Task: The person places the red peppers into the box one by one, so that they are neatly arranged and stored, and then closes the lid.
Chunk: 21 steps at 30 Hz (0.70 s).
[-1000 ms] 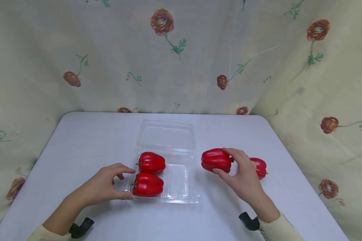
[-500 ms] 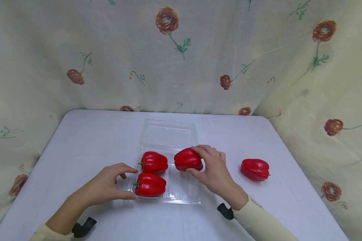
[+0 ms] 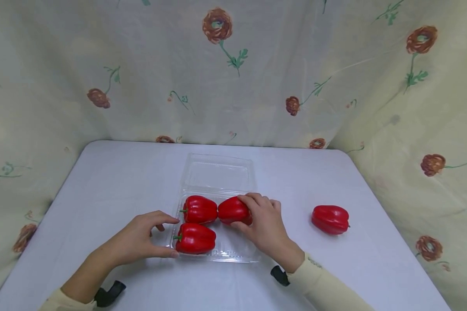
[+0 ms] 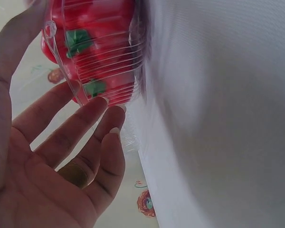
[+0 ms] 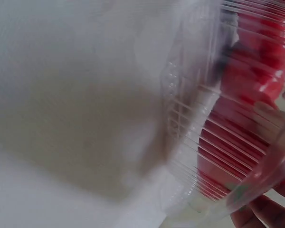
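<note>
A clear plastic clamshell container (image 3: 233, 252) lies with its lid (image 3: 219, 170) folded back. My right hand (image 3: 265, 224) grips a red bell pepper (image 3: 233, 210) inside the container's back right part, its end against another red bell pepper (image 3: 200, 210) at the back left. In front of that one lies a third bell pepper (image 3: 196, 238), green stem to the left. My left hand (image 3: 140, 237) has its thumb and fingers spread at the container's left side. In the left wrist view, its fingertips (image 4: 104, 100) touch the ribbed wall. The right wrist view shows the gripped pepper (image 5: 228, 152) through the clear wall.
One more red bell pepper (image 3: 330, 219) lies on the white table (image 3: 295, 172), right of the container. A flowered curtain (image 3: 257, 86) hangs behind the table and along its sides.
My right hand has carried the bell pepper leftward from over the table into the container and lowered it beside the back left one. The left hand has stayed at the container's side.
</note>
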Motion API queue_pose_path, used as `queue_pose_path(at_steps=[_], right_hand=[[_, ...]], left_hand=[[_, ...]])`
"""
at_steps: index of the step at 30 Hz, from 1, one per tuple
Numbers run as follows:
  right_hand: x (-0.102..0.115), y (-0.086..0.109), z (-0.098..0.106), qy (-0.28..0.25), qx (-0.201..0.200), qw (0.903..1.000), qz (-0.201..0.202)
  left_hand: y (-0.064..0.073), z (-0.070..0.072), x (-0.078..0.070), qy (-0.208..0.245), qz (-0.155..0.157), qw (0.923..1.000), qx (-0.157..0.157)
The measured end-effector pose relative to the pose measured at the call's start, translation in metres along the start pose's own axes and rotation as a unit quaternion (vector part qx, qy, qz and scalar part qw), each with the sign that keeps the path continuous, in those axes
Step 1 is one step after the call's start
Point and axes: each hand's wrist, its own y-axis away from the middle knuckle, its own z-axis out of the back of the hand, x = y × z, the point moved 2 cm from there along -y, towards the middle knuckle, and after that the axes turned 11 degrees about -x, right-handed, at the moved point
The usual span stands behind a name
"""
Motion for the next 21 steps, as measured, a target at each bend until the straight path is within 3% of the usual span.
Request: queue_pose_path(at_steps=[9,21], right_hand=[[-0.003,0.006,-0.012,0.030,-0.008,0.9995,-0.005],[-0.004,0.009,-0.017,0.062,0.017,0.9979,-0.008]], left_hand=[[0.000,-0.001,0.003,-0.018,-0.008,0.9998,-0.004],[0.002,-0.001,0.002,-0.026,-0.001,0.9997,-0.005]])
